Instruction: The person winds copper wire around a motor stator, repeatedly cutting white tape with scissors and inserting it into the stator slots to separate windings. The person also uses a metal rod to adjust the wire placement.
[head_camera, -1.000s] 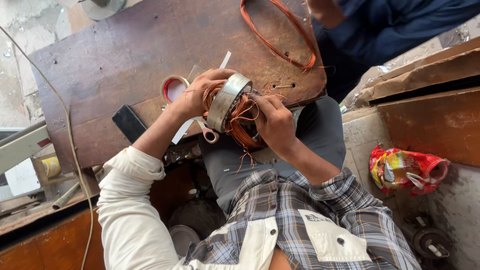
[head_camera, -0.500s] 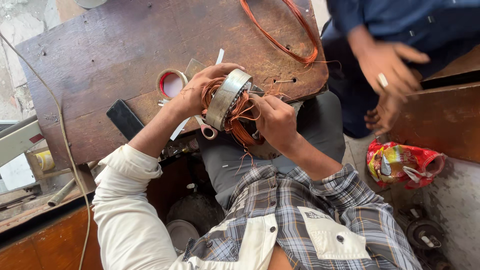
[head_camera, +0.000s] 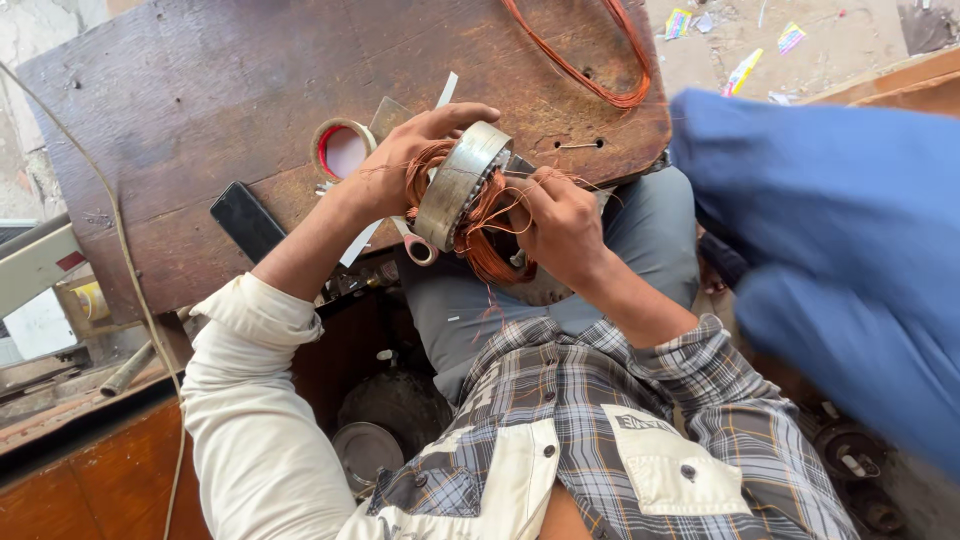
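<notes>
A person's left hand (head_camera: 405, 165) is gripping a round metal motor stator (head_camera: 458, 188), holding it on edge just beside the near edge of a dark wooden board (head_camera: 200, 100). The right hand (head_camera: 560, 222) is pinching the stator's copper wire windings (head_camera: 490, 235). On the board, a tape roll (head_camera: 338, 150) is lying just beyond the left hand, and a loose copper wire coil (head_camera: 590, 60) is resting farther away.

Small bright wrappers (head_camera: 742, 70), yellow, pink and blue, lie scattered on the dusty floor at top right. A yellow-labelled round container (head_camera: 92, 300) sits at the left edge, partly hidden. No screens lit.
</notes>
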